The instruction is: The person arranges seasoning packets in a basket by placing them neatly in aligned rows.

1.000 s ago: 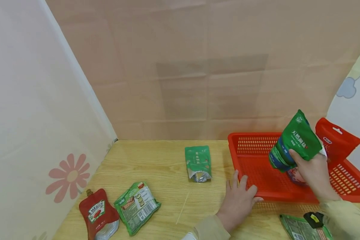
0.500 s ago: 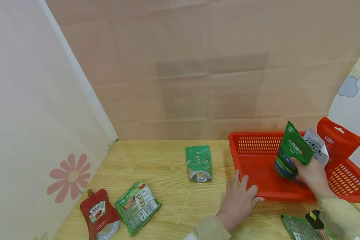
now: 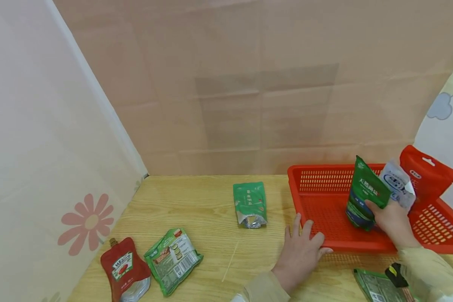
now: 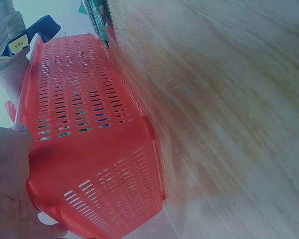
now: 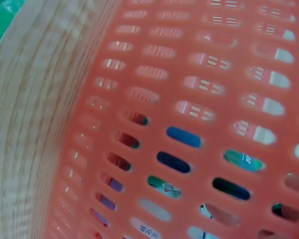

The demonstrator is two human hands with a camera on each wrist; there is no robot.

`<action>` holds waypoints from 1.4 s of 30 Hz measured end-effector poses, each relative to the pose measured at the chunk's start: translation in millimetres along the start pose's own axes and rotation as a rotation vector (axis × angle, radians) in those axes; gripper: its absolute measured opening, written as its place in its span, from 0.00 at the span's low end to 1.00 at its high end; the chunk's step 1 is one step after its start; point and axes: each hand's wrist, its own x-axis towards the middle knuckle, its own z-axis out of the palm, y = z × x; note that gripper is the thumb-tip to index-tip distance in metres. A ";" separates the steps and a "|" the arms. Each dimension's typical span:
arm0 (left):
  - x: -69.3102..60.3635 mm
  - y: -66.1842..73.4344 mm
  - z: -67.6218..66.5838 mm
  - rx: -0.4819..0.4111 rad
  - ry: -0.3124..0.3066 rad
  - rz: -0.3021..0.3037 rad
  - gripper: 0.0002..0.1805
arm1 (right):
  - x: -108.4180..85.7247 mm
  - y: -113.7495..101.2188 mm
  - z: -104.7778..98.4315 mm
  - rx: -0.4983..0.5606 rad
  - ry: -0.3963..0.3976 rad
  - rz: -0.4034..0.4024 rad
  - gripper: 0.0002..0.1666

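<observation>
Inside the red plastic basket (image 3: 321,243), my right hand (image 3: 393,223) grips a green and blue salt pouch (image 3: 367,191) by its right edge. The pouch stands upright, slightly tilted, with its lower end near the basket floor. Just behind it leans a white and blue bag (image 3: 398,182), and beyond that a red bag (image 3: 428,176) rises above the rim. My left hand (image 3: 300,253) rests on the basket's near left corner, fingers spread over the rim. Through the basket's slots in the right wrist view, parts of the salt pouch (image 5: 184,137) show.
A green pouch (image 3: 250,205) lies left of the basket. Further left are a red ketchup pouch (image 3: 124,268) and a green packet (image 3: 173,261). Another green packet (image 3: 377,287) lies before the basket, partly under the right sleeve. A paper-covered wall (image 3: 230,126) stands behind the table.
The salt pouch has come down and a little to the right into the basket with my right hand, uncovering the white and blue bag. My left hand stays on the basket corner.
</observation>
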 end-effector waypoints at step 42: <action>-1.1 0.5 2.3 -0.042 0.004 -0.017 0.17 | -15.7 -2.6 -0.1 0.201 0.201 0.031 0.38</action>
